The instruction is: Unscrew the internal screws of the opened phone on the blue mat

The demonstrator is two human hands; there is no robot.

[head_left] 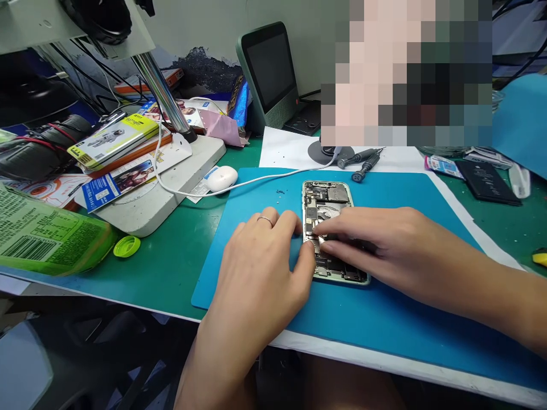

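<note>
A smartphone point(337, 193) with its back cover off lies on the blue mat, its circuit board and inner parts facing up. My left hand point(262, 265), with a ring on one finger, is curled at the phone's left edge. Its thumb touches the lower left of the frame. From the right, my right hand point(384, 239) reaches over the phone, index finger and thumb brought close together at the inner parts near the middle. Whatever may be between those fingertips is too small to make out. The right hand covers part of the phone's right side.
Beyond the phone are screwdrivers point(366, 165) and a white cable point(256, 181). A black phone battery point(487, 181) lies at the right. Leftward stand a white stand base point(149, 213), a white mouse-shaped case point(221, 178) and a green bottle point(51, 233). A smart display point(269, 68) stands behind.
</note>
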